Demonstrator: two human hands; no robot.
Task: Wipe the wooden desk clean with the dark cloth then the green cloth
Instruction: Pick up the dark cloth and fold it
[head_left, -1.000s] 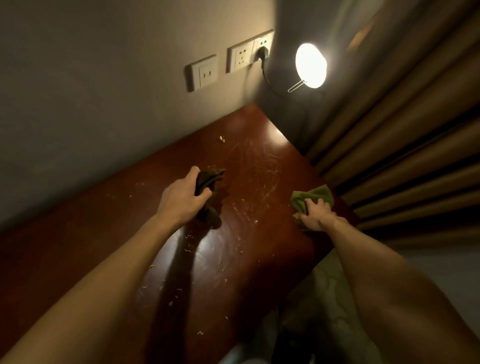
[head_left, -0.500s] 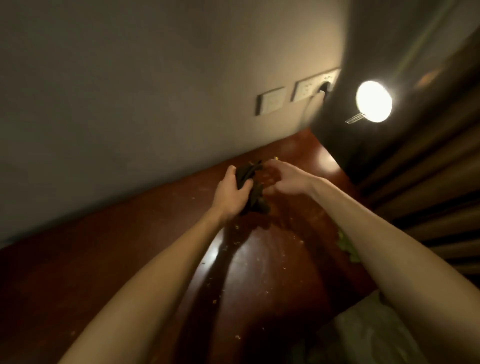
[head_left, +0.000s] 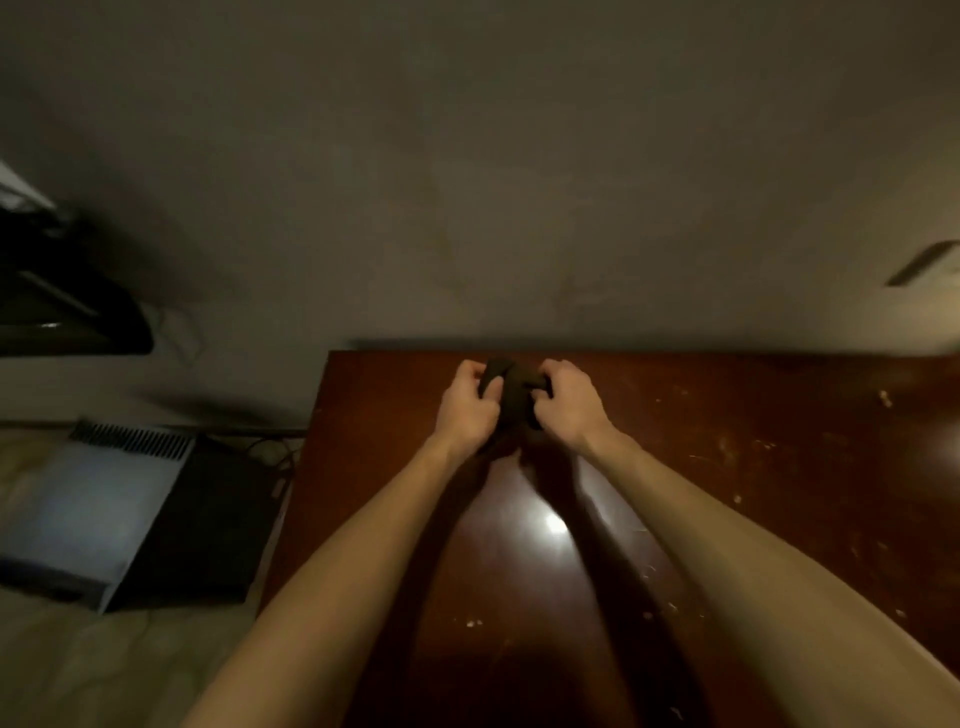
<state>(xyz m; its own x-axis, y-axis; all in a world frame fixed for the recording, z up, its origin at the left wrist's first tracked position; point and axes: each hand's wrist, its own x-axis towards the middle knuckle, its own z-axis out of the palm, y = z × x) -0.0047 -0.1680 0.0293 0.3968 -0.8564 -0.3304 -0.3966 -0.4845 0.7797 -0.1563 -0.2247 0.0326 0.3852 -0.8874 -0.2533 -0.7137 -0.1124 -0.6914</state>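
Both hands, left hand and right hand, grip the bunched dark cloth with closed fingers above the crumb-strewn bench; wiping looks barely begun, green cloth unseen.

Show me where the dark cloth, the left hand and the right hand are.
dark cloth (head_left: 513, 397): head view, bunched middle between the hands.
left hand (head_left: 466, 410): head view, back of the hand.
right hand (head_left: 570, 408): head view, back of the hand.

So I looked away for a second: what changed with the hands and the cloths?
The right hand let go of the green cloth, crossed over and took hold of the dark cloth. Green cloth now out of view. Unchanged: the left hand grips the dark cloth; crumbs remain on the desk.
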